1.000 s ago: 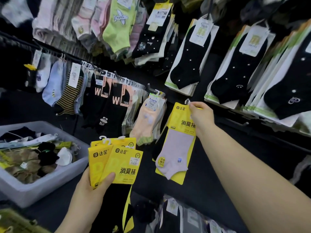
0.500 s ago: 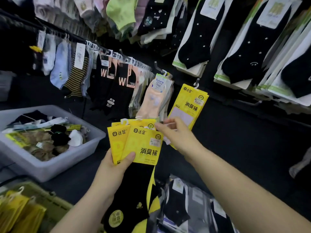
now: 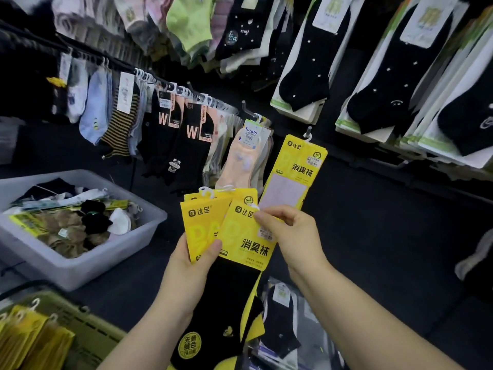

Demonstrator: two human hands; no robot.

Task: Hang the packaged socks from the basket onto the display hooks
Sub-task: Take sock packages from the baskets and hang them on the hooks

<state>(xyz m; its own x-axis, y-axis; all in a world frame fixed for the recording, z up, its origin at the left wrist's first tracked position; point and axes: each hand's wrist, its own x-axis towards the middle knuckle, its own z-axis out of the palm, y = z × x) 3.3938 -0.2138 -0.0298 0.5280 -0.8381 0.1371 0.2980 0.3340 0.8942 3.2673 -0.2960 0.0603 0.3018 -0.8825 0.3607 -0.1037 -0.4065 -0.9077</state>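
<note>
Yellow sock packs (image 3: 198, 225) clasped in left grip (image 3: 189, 268); right grip (image 3: 290, 233) pinches front pack (image 3: 240, 236) top.

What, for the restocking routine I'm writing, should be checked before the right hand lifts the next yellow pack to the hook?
1. Right hand pinches the front yellow pack at its top: ok.
2. Left hand holds the other packs fanned: ok.
3. Front pack's hanger loop free of its neighbours: cannot tell, fingers cover it.
4. Display hook tip shows beyond the hung pack: ok.
5. More packs wait in the green basket: ok.
</note>
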